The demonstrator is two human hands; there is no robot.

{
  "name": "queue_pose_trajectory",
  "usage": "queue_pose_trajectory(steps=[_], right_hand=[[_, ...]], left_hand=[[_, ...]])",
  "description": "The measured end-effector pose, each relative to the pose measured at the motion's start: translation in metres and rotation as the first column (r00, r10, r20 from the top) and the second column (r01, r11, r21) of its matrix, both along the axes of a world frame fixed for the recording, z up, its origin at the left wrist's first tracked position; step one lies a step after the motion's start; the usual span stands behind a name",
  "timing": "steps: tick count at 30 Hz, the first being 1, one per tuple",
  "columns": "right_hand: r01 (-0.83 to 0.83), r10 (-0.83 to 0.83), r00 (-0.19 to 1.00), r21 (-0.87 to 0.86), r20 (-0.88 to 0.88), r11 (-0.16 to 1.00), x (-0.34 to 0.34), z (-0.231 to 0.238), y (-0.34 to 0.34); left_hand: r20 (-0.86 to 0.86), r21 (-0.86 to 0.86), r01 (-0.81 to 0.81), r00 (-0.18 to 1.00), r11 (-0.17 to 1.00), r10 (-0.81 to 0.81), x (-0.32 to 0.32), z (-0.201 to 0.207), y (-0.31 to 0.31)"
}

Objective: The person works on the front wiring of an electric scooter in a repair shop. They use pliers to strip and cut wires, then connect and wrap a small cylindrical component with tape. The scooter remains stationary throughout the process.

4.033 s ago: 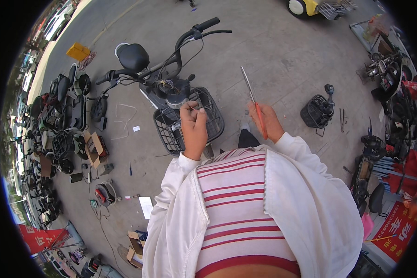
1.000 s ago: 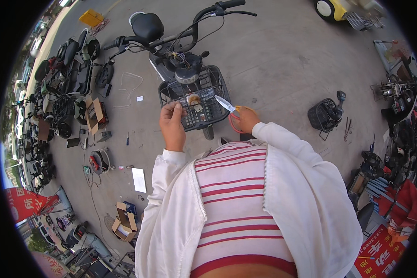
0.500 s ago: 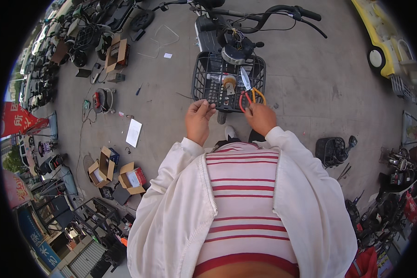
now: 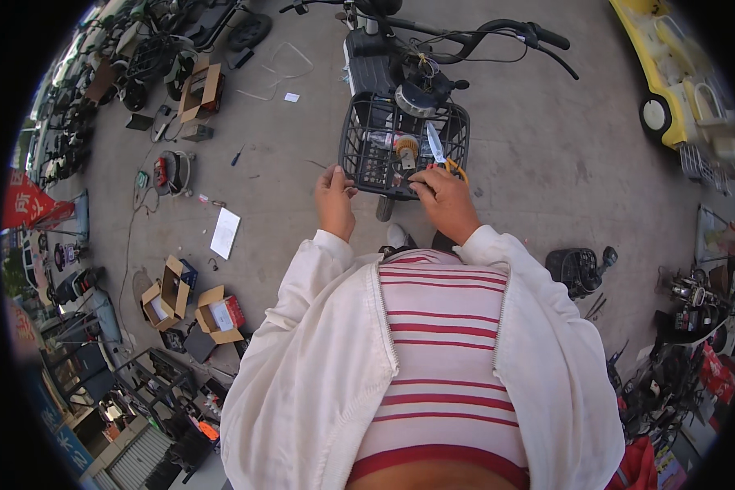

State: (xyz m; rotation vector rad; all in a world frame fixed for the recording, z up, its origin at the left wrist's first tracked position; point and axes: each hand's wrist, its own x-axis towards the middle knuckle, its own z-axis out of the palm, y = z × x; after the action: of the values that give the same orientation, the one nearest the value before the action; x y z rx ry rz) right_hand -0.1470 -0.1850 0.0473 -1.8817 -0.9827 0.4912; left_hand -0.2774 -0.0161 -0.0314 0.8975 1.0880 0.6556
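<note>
My left hand is at the near left corner of a black wire basket, thumb and fingers pinched on a thin dark wire whose end sticks out leftward. My right hand is at the basket's near right rim, closed around scissors with red and orange handles; their pale blades point away over the basket. Its thumb and forefinger reach left, and whatever is at their tips is too small to make out. Inside the basket lie a yellow-brown roll and a clear plastic package.
The basket is on an electric bike with black handlebars and a round headlamp. Open cardboard boxes, a white sheet and a screwdriver lie leftward. A yellow vehicle stands far right; another black basket is nearer.
My right hand has moved up and left, its thumb and forefinger now over the basket's front rim and covering more of the scissor handles. My left hand has shifted slightly left and up.
</note>
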Motion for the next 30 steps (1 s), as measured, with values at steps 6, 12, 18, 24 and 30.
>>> queue_pose_trajectory(steps=[6,12,18,24,30], right_hand=[[0.024,-0.027,0.997,0.033,0.071,0.999,-0.002,0.005,-0.009],[0.036,-0.036,0.999,-0.013,-0.001,0.999,-0.004,0.016,-0.017],[0.106,-0.103,0.992,0.032,-0.069,0.994,-0.003,0.007,-0.023],[0.223,-0.206,0.965,0.095,-0.165,0.970,-0.002,0.018,-0.024],[0.271,-0.237,0.955,0.197,-0.179,0.942,-0.006,0.037,-0.029]], left_hand=[[-0.225,-0.188,-0.121,0.971,0.975,0.078,-0.008,-0.098,0.087],[-0.133,-0.184,-0.032,0.991,0.982,0.008,-0.007,-0.112,0.100],[0.470,-0.093,0.201,0.872,0.975,-0.135,0.029,-0.023,0.052],[0.535,0.107,0.436,0.732,0.894,-0.421,0.071,0.076,0.010],[0.309,0.194,0.571,0.737,0.798,-0.602,0.058,0.120,-0.034]])
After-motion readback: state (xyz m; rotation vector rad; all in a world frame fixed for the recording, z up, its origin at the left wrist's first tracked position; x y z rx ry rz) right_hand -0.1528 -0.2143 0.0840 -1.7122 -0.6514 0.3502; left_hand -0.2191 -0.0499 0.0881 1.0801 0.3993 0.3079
